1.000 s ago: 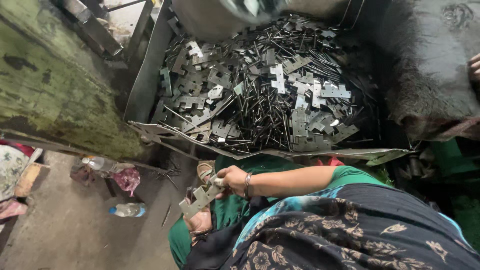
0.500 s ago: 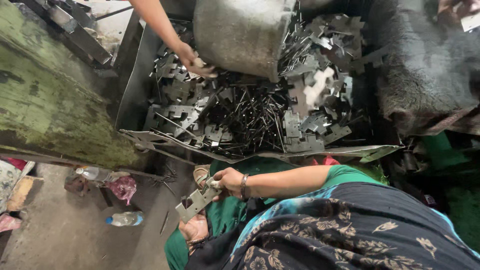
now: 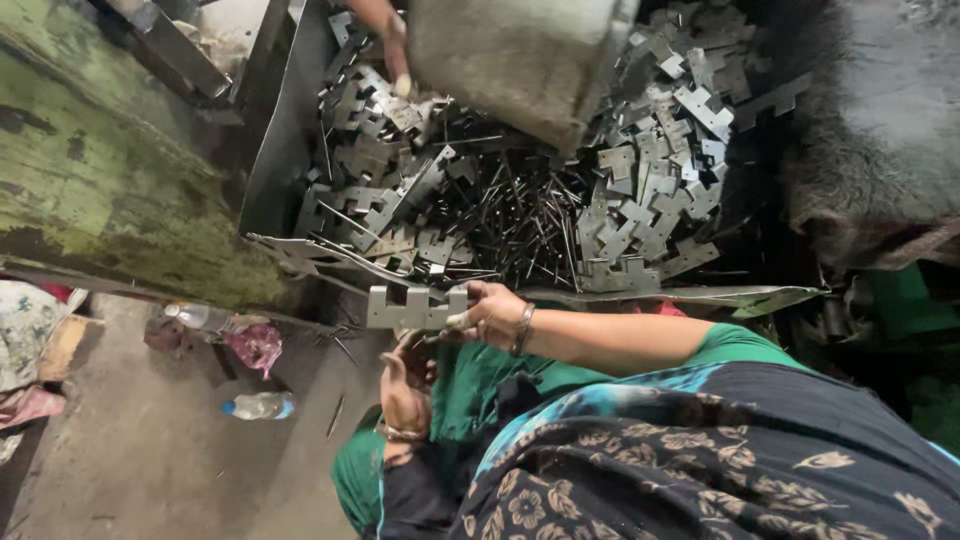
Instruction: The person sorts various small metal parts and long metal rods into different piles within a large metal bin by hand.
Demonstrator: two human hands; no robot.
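No labels, signs or screens in view. Only packaging: two plastic bottles on the concrete floor [image 3: 150,450]. A clear bottle with blue cap [image 3: 258,405] lies flat; another clear bottle [image 3: 195,316] lies farther up, beside a pink crumpled rag [image 3: 255,345].

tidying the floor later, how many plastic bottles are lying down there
2. One clear bottle lies by the pink rag near the green wall; one blue-capped bottle lies lower on the bare floor. More could be hidden out of view.
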